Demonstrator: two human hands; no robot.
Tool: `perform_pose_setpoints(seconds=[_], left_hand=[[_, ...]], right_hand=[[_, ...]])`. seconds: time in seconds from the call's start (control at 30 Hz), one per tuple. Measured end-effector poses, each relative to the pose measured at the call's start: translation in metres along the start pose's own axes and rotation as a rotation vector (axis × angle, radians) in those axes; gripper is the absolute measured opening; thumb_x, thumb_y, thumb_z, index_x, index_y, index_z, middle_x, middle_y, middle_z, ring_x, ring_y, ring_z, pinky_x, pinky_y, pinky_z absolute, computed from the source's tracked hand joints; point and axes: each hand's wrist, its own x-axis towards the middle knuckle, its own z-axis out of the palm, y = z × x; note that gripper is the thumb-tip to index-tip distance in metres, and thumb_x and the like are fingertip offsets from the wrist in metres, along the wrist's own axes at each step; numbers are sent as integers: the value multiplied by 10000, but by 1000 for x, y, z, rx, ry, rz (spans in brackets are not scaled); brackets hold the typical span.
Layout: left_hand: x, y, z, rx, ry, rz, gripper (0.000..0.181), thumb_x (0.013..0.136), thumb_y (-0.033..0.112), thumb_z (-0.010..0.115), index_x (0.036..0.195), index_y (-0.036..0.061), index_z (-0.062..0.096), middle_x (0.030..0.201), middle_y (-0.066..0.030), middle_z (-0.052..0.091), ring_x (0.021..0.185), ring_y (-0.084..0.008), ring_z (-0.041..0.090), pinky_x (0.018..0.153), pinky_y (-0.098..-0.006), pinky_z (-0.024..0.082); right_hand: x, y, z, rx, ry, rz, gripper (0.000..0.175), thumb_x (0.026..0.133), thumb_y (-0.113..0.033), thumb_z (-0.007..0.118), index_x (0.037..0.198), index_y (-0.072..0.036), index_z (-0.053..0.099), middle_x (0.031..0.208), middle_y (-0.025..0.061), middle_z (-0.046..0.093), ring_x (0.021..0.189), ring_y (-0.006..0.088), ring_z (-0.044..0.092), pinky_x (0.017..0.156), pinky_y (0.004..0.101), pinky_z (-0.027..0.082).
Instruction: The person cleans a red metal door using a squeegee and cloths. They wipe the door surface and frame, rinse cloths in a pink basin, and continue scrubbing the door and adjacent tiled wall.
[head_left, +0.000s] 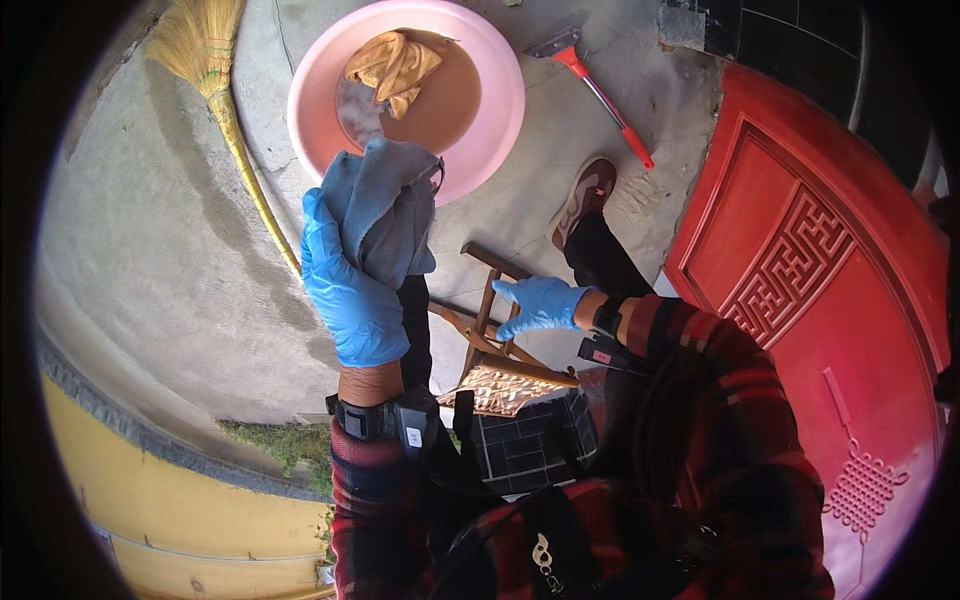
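Note:
My left hand (346, 300), in a blue disposable glove, grips a bunched grey-blue cloth (386, 210). The cloth overlaps the near rim of a pink plastic basin (499, 112) in this view; whether it touches the rim I cannot tell. Inside the basin, a wet tan cloth (397, 67) lies partly sunk in murky brown water (450, 105). My right hand (544, 306), gloved the same way, has its fingers apart and holds nothing. It is over a small wooden folding stool with a woven seat (510, 390); contact between them is unclear.
A straw broom (225, 112) lies on the concrete floor (180, 247) at the left. Right of the basin rests a scraper with a red handle (600, 94). My shoe (589, 191) is planted below it. A red panelled door (757, 195) stands along the right side.

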Motion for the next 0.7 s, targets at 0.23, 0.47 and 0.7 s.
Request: perform_pose_setpoints(seconds=[0.23,0.47,0.7], left_hand=[[-3,23,9,-181,-2,-140,444,1014,353,478,1281,11,569,1206,-100,622,1086,-172,587,977,-323,455],[0,48,19,-175,-86,-94,570,1002,451,449,1347,2,514,1280,-159,587,1143,-239,594,989,-360,485],[-8,70,28,-231,-163,-5,570,1009,445,421,1340,-12,505,1223,-181,611,1112,-238,615,961,-361,516]], right_hand=[[31,-35,122,140,-137,-8,690,818,-459,704,1303,2,533,1167,240,642,1079,375,632,893,425,506],[65,-49,147,237,-222,9,658,833,-469,682,1262,14,556,1118,230,656,1032,370,649,849,433,519],[74,-83,130,172,-389,65,633,849,-479,661,1221,27,578,1068,221,670,986,366,665,805,440,532]])
